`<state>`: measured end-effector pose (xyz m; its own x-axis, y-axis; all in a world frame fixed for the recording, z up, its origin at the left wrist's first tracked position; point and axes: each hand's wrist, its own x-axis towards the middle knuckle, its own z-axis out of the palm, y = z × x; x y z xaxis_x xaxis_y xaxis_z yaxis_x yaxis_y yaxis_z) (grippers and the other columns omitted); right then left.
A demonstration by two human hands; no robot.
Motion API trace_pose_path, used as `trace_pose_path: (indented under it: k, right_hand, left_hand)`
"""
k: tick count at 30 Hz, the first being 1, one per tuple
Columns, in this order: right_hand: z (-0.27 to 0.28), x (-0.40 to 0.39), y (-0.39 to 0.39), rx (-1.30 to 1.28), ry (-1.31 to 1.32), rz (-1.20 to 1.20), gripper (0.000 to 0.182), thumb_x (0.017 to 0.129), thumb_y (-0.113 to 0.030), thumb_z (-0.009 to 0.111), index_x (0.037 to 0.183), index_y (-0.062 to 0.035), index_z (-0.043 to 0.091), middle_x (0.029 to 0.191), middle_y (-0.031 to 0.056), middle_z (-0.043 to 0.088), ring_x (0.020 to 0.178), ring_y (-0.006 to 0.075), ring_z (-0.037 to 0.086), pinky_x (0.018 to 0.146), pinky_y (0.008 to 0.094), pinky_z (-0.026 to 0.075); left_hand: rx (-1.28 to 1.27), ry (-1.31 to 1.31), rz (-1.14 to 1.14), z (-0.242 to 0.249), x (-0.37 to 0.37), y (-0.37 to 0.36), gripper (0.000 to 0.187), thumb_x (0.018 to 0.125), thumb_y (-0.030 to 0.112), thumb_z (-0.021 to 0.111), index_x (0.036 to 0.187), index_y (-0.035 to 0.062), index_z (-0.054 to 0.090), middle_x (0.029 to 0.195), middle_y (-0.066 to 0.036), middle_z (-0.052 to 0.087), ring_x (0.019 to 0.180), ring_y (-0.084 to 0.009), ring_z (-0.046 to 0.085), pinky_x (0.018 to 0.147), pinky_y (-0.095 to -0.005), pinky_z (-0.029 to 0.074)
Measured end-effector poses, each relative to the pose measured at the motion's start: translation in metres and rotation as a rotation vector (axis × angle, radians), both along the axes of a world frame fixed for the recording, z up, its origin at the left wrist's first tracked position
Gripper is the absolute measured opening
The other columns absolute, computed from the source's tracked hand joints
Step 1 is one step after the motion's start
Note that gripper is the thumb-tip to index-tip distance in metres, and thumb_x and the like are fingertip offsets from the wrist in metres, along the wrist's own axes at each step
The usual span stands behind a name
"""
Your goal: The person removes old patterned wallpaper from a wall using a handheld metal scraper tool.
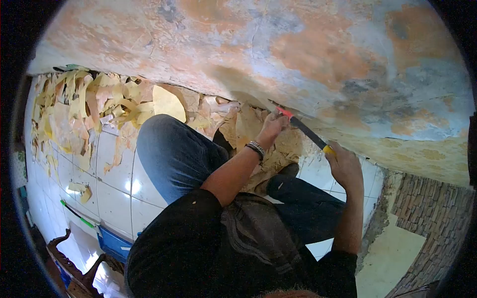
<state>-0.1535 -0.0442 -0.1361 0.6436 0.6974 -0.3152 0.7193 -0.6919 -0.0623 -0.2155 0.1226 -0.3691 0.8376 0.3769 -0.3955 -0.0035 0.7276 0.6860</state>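
Note:
My right hand is closed around the yellow end of a long-handled scraper with a black shaft and a red head. Near the red head, my left hand is wrapped round the tool, a bracelet on its wrist. The scraper's thin blade reaches the foot of the patchy wall, where orange and bluish-grey areas show. Yellow patterned wallpaper covers the wall's lower right part. Torn paper lies on the floor below my left hand.
Heaps of peeled wallpaper lie along the wall at left on the white tiled floor. A blue container, a green-and-black tool and dark carved wood are at lower left. A stone-patterned wall covering stands at right.

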Motion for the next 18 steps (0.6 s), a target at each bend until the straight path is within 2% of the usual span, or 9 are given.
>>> trace_pose_path:
  k: [4,6,8,9,11,12,15,17,18]
  right_hand:
    - [-0.044,-0.009,0.032,-0.041,0.074,-0.045,0.033,0.09,-0.031,0.055,0.117,-0.0125,0.061,0.103,0.0222,0.065,0.096,0.0412,0.061,0.083,0.051,0.047]
    - [-0.07,-0.012,0.048,-0.052,0.073,-0.06,0.033,0.089,-0.031,0.055,0.117,-0.0131,0.061,0.103,0.0217,0.065,0.096,0.0405,0.061,0.083,0.0508,0.048]
    - [-0.077,-0.014,0.055,-0.064,0.087,-0.061,0.031,0.088,-0.032,0.056,0.113,-0.0139,0.062,0.103,0.0209,0.066,0.096,0.0397,0.062,0.083,0.051,0.048]
    - [-0.079,-0.013,0.051,-0.063,0.087,-0.068,0.031,0.088,-0.032,0.056,0.113,-0.0139,0.062,0.103,0.0209,0.066,0.096,0.0397,0.062,0.083,0.051,0.048]
    - [-0.081,-0.008,0.035,-0.067,0.06,-0.036,0.028,0.088,-0.033,0.056,0.107,-0.0139,0.064,0.102,0.0201,0.066,0.096,0.0397,0.062,0.084,0.0516,0.048]
    - [-0.078,-0.002,0.022,-0.073,0.053,-0.049,0.028,0.088,-0.033,0.056,0.107,-0.0139,0.064,0.102,0.0201,0.066,0.096,0.0397,0.062,0.084,0.0516,0.048]
    - [-0.076,0.023,-0.021,-0.181,0.029,-0.15,0.029,0.09,-0.031,0.051,0.102,-0.0076,0.063,0.097,0.0225,0.066,0.093,0.0391,0.063,0.082,0.0505,0.05]
    - [-0.1,0.039,-0.049,-0.283,-0.031,-0.228,0.03,0.09,-0.029,0.05,0.098,-0.0035,0.063,0.098,0.0228,0.066,0.093,0.039,0.064,0.083,0.0499,0.05]
    - [-0.107,0.041,-0.051,-0.324,-0.024,-0.278,0.03,0.089,-0.026,0.05,0.1,-0.0015,0.064,0.099,0.0227,0.067,0.096,0.0387,0.064,0.084,0.0492,0.051]
  left_hand:
    - [0.149,0.003,-0.042,-0.041,-0.014,0.009,0.047,0.092,0.025,0.055,0.131,-0.0002,0.046,0.106,-0.011,0.064,0.087,-0.0205,0.062,0.074,-0.0355,0.048]
    - [1.001,0.654,-0.204,-0.036,-0.035,0.007,0.073,0.09,0.034,0.056,0.147,0.0016,0.024,0.132,-0.023,0.052,0.117,-0.0306,0.055,0.092,-0.0424,0.046]
    - [1.476,0.792,-0.499,-0.117,-0.063,0.004,0.095,0.085,0.044,0.06,0.152,0.0076,0.004,0.154,-0.025,0.02,0.143,-0.0335,0.023,0.108,-0.0474,0.032]
    - [1.479,0.787,-0.504,-0.106,-0.07,0.001,0.095,0.085,0.044,0.06,0.152,0.0076,0.004,0.154,-0.025,0.02,0.143,-0.0335,0.023,0.108,-0.0474,0.032]
    - [1.257,0.856,-0.956,-0.069,-0.077,0.001,0.099,0.081,0.046,0.064,0.153,0.013,0.006,0.159,-0.018,0.001,0.147,-0.0326,0.003,0.114,-0.0521,0.019]
    - [1.261,0.84,-0.963,-0.073,-0.074,-0.002,0.099,0.081,0.046,0.064,0.153,0.013,0.006,0.159,-0.018,0.001,0.147,-0.0326,0.003,0.114,-0.0521,0.019]
    - [1.306,0.836,-1.136,-0.093,-0.062,-0.009,0.086,0.087,0.059,0.049,0.154,0.023,0.008,0.159,-0.013,0.006,0.147,-0.0269,0.011,0.115,-0.0575,0.007]
    - [1.763,0.878,-1.11,-0.104,-0.062,-0.018,0.095,0.081,0.062,0.056,0.153,0.0231,0.008,0.16,-0.01,0.006,0.147,-0.0257,0.011,0.115,-0.0589,0.004]
    - [1.766,0.866,-1.122,-0.109,-0.058,-0.024,0.095,0.081,0.062,0.056,0.153,0.0231,0.008,0.16,-0.01,0.006,0.147,-0.0257,0.011,0.115,-0.0589,0.004]
